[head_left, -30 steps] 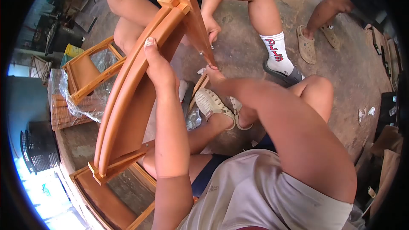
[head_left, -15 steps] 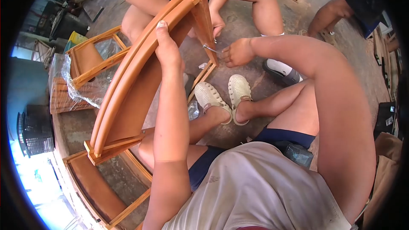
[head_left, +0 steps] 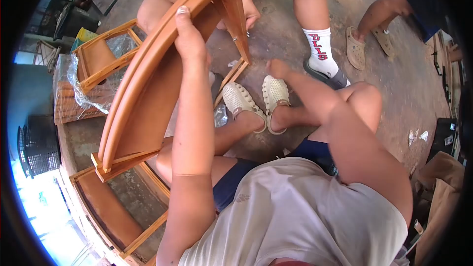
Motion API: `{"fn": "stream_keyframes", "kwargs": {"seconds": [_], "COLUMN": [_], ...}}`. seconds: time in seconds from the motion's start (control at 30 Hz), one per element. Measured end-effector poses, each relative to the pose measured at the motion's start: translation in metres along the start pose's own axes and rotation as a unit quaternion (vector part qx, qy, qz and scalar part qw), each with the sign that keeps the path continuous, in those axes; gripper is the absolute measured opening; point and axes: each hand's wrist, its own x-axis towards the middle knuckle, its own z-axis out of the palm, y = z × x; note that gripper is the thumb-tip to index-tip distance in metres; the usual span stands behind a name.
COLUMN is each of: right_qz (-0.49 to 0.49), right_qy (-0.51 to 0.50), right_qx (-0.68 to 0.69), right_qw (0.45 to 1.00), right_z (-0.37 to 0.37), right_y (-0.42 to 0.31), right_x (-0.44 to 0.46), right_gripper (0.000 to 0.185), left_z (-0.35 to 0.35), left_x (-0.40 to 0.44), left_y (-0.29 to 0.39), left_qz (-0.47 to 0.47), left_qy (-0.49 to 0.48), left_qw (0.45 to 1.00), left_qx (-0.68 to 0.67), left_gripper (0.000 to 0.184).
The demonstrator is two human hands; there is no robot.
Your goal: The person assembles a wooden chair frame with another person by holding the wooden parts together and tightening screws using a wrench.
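Observation:
My left hand (head_left: 191, 37) grips the curved rail of a wooden frame (head_left: 140, 86), thumb on top and the fingers hidden behind. The frame stands tilted, with a brown panel inside its curve and a slim wooden leg (head_left: 235, 19) at the far end. My right hand (head_left: 279, 69) is closed above the pale clogs (head_left: 277, 91), apart from the frame; what it holds, if anything, cannot be made out. Close to the leg, another person's hand (head_left: 251, 15) has a small metal piece by its fingers.
Another wooden frame (head_left: 101, 64), partly in clear plastic, lies at the left. A further frame with a brown panel (head_left: 106, 207) rests at lower left, near a black basket (head_left: 39, 145). A third person's clogs (head_left: 355, 47) stand at upper right. Brown cardboard (head_left: 436, 187) lies at right.
My right hand has drawn back from the wooden leg toward my body; the metal tool seen at the leg no longer shows there. My left hand keeps its grip. The view has shifted slightly.

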Motion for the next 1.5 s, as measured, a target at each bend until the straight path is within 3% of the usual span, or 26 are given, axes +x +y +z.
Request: {"fn": "stream_keyframes", "kwargs": {"seconds": [0.1, 0.17, 0.2, 0.23, 0.3, 0.37, 0.43, 0.53, 0.67, 0.8, 0.93, 1.0, 1.13, 1.17, 1.3, 1.37, 1.4, 1.47, 1.5], "right_qz": [0.019, 0.041, 0.001, -0.039, -0.064, -0.08, -0.076, -0.065, -0.071, -0.063, -0.05, -0.022, -0.08, -0.12, -0.11, -0.043, -0.013, -0.029, -0.04], "right_qy": [0.038, 0.045, -0.002, -0.047, -0.071, -0.092, -0.089, -0.167, -0.031, -0.018, -0.011, -0.02, 0.04, 0.067, 0.037, -0.029, -0.065, -0.022, 0.016], "right_qx": [0.002, 0.02, 0.03, 0.038, 0.092, 0.142, 0.162, 0.241, 0.228, 0.193, 0.319, 0.36, 0.295, 0.272, 0.314, 0.318, 0.321, 0.363, 0.398], "right_qw": [0.999, 0.998, 1.0, 0.997, 0.991, 0.982, 0.98, 0.954, 0.971, 0.979, 0.946, 0.933, 0.951, 0.952, 0.942, 0.947, 0.945, 0.931, 0.916], "right_z": [0.054, 0.072, 0.077, 0.08, 0.085, 0.083, 0.086, 0.1, 0.059, 0.032, 0.038, 0.045, 0.051, 0.051, 0.054, 0.06, 0.054, 0.057, 0.057], "right_y": [-0.008, -0.028, -0.037, -0.046, -0.065, -0.079, -0.086, -0.069, -0.049, -0.009, 0.004, 0.005, 0.004, 0.005, 0.011, 0.011, 0.006, -0.019, -0.032], "right_x": [0.003, 0.008, 0.013, 0.019, 0.026, 0.03, 0.031, 0.026, -0.008, -0.031, -0.035, -0.03, -0.036, -0.035, -0.027, -0.024, -0.019, -0.005, 0.001], "right_gripper": [0.026, 0.026, 0.025, 0.024, 0.023, 0.021, 0.019, 0.018, 0.02, 0.023, 0.021, 0.021, 0.02, 0.019, 0.02, 0.021, 0.035, 0.04, 0.047], "left_z": [-0.015, -0.029, -0.039, -0.047, -0.066, -0.096, -0.149, -0.161, -0.173, -0.195, -0.218, -0.224, -0.23, -0.231, -0.223, -0.21, -0.202, -0.176, -0.162], "left_x": [0.006, 0.004, 0.005, 0.005, 0.002, 0.005, 0.017, 0.035, 0.061, 0.088, 0.104, 0.107, 0.111, 0.112, 0.114, 0.102, 0.092, 0.056, 0.032], "left_y": [-0.007, -0.011, -0.017, -0.022, -0.045, -0.112, -0.207, -0.249, -0.299, -0.361, -0.402, -0.411, -0.416, -0.414, -0.393, -0.373, -0.355, -0.323, -0.302], "left_qz": [-0.017, -0.033, -0.024, 0.009, -0.077, -0.119, -0.175, -0.163, -0.175, -0.2, -0.213, -0.215, -0.216, -0.216, -0.207, -0.253, -0.282, -0.345, -0.368], "left_qy": [-0.026, -0.108, -0.139, -0.176, -0.28, -0.302, -0.331, -0.323, -0.301, -0.275, -0.24, -0.222, -0.181, -0.166, -0.089, -0.051, -0.04, -0.061, -0.092], "left_qw": [0.999, 0.993, 0.979, 0.946, 0.887, 0.854, 0.758, 0.728, 0.651, 0.602, 0.579, 0.578, 0.601, 0.616, 0.723, 0.817, 0.847, 0.899, 0.914], "left_qx": [0.014, 0.036, 0.144, 0.272, 0.359, 0.407, 0.534, 0.582, 0.674, 0.723, 0.749, 0.755, 0.748, 0.74, 0.653, 0.516, 0.448, 0.261, 0.146], "left_gripper": [0.06, 0.062, 0.062, 0.058, 0.053, 0.048, 0.046, 0.045, 0.041, 0.038, 0.035, 0.033, 0.03, 0.029, 0.026, 0.025, 0.024, 0.022, 0.009]}}
